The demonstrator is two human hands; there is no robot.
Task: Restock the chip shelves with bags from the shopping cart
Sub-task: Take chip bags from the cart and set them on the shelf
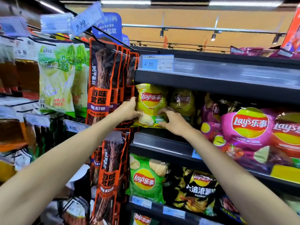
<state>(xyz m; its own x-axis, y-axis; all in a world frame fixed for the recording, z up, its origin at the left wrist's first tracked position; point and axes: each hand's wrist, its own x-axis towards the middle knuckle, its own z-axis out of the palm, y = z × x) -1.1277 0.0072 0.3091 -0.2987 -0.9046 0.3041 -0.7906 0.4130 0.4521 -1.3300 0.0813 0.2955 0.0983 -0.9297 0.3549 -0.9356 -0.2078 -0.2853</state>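
Supermarket shelving fills the head view, with dark metal shelves (211, 82) stacked under an orange-tan ceiling with track lights. Both my bare arms reach forward to the middle shelf. My left hand (128, 109) grips the left edge of a yellow Lay's bag (151, 101), fingers curled behind it. My right hand (173, 120) pinches the bag's lower right corner. The bag stands upright at the far left end of that shelf, its bottom edge at the shelf lip.

Just right of it, another yellow bag (183, 103) sits further back in shadow. Further right are pink Lay's bags (248, 127), leaning forward. One shelf down stand a green Lay's bag (146, 177) and a black Lay's bag (199, 190). Orange-and-black hanging packs (103, 82) crowd the shelf's left end, touching my left hand's side of the bag. Pale green packs (56, 75) hang further left.

A price tag (156, 62) above reads 4.00; a tilted tag (86, 21) reads 8.90.
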